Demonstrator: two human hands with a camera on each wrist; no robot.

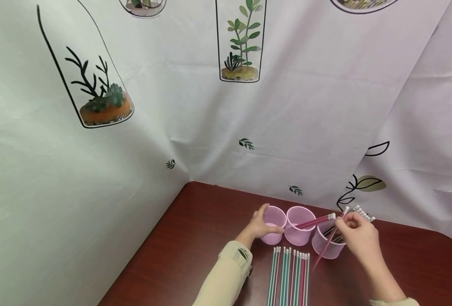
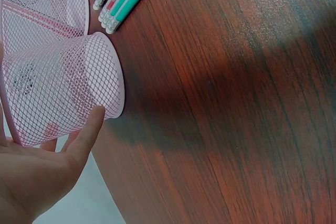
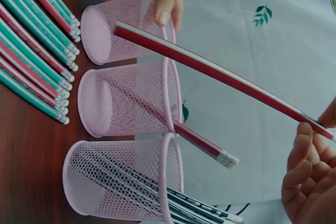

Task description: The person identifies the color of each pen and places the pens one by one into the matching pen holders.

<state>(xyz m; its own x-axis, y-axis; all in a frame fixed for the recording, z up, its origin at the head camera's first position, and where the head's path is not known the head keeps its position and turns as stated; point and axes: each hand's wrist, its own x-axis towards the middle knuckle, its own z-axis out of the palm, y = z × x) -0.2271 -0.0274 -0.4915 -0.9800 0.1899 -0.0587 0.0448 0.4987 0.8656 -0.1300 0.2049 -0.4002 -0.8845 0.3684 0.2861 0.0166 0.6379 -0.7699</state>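
Note:
Three pink mesh pencil cups stand side by side on the table. My left hand [image 1: 257, 226] grips the left cup [image 1: 271, 240], the thumb on its near side. In the right wrist view this cup [image 3: 126, 32] holds no pencils. My right hand [image 1: 361, 239] pinches a red-and-white striped pencil [image 3: 210, 72] near one end, above the right cup. The pencil slants down and its far end hangs free of the cups. Red striped pencils [image 1: 317, 221] lean in the middle cup [image 1: 299, 237]. Black-and-white pencils [image 3: 195, 203] fill the right cup [image 1: 327, 251].
Several green and red striped pencils [image 1: 288, 276] lie in a row in front of the cups, eraser ends toward them. The dark wood table [image 1: 164, 263] meets a white cloth with printed plants [image 1: 306, 127] behind and at the left.

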